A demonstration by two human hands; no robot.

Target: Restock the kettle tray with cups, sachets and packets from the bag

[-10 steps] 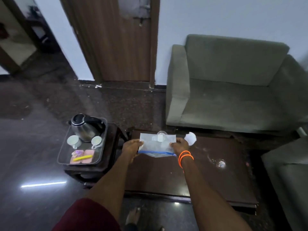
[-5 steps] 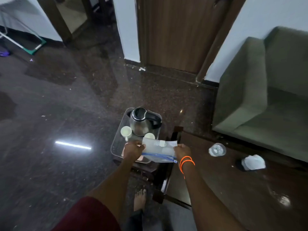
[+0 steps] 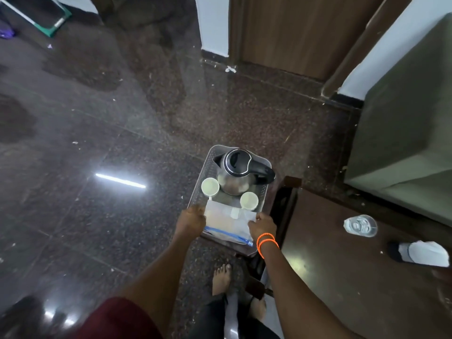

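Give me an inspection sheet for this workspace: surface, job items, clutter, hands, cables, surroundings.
Surface: grey tray on a small dark side table.
Job's things: kettle and two white cups on the tray; clear zip bag held over its near end.
Clutter: glass and crumpled white paper on the brown table.
Hands: left hand and right hand each grip a bag edge.
Cables: nothing seen.
Surroundings: dark polished floor, wooden door, green sofa.
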